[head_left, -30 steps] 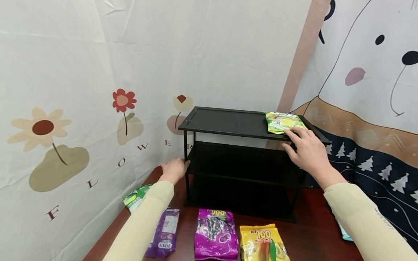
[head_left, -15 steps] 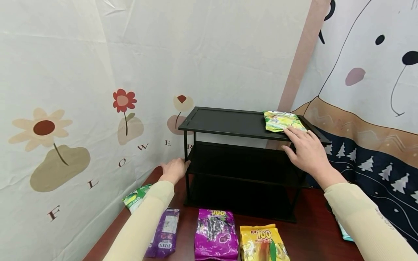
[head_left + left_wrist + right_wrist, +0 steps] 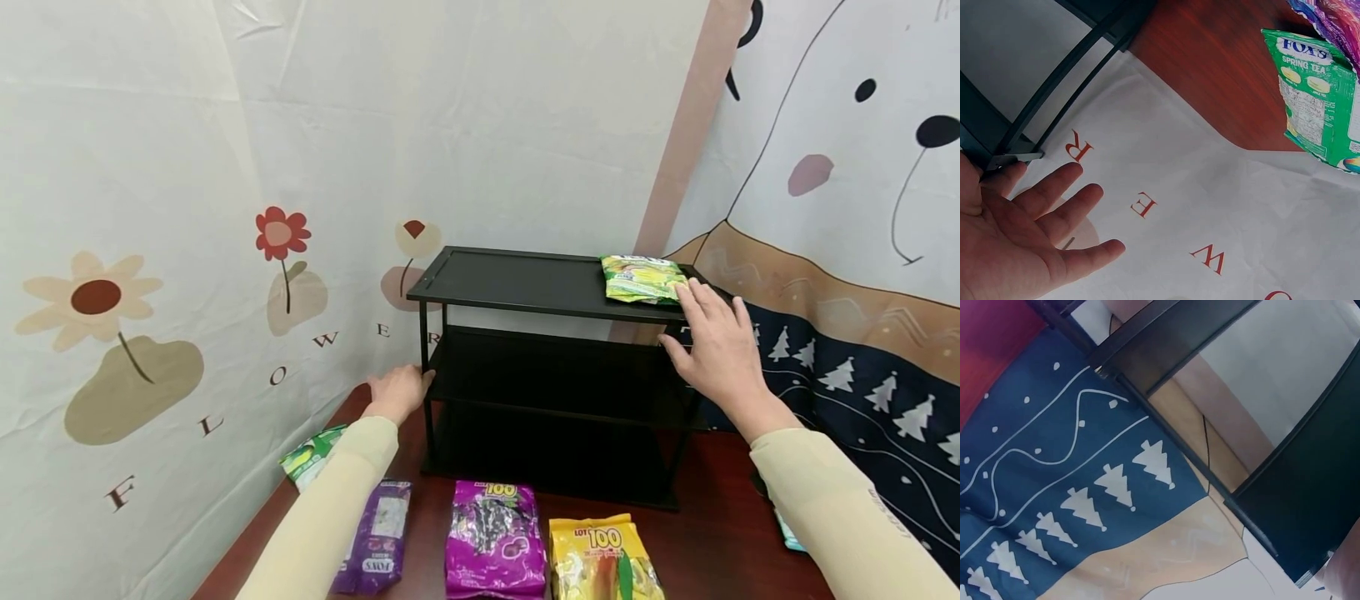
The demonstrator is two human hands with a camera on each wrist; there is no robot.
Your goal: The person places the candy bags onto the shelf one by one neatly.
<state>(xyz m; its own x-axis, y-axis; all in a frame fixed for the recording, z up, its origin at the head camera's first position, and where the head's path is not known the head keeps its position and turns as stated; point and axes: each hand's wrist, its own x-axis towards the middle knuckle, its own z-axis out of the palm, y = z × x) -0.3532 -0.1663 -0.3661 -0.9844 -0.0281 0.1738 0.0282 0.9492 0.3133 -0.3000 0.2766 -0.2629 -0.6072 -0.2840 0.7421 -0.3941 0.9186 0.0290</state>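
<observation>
Left of the left hand [image 3: 401,392], pale cloth [image 3: 165,192] with printed flowers and letters filled the background. Nearer the person than that hand, a green bag [image 3: 1310,94] marked FOX'S SPRING TEA lay on the red-brown worktop [image 3: 720,500], partly behind the left sleeve [image 3: 330,508]; a dark purple bag [image 3: 386,533] lay just right of it, also partly covered. Left hand was at the left-end upright of a black three-tier rack [image 3: 517,279], thumb side against the post, other fingers spread, not wrapped round it. Rack stood between the two hands, which were well apart. Also between them, but nearer the person, a magenta LOT 100 bag [image 3: 495,542] lay in front of the rack, yellow LOT 100 bag [image 3: 603,558] just right of it. Green-and-yellow bag [image 3: 641,279] lay on the rack's top shelf, right end, just left of the right hand [image 3: 716,350]. Right hand was raised there, fingers straight, thumb out, gripping nothing; fingertip contact with the bag, couldn't tell. Right of that hand and nearer the person, a turquoise packet [image 3: 792,535] was mostly hidden by the right sleeve [image 3: 832,492]. Behind, navy cloth [image 3: 862,400] showed white trees.
</observation>
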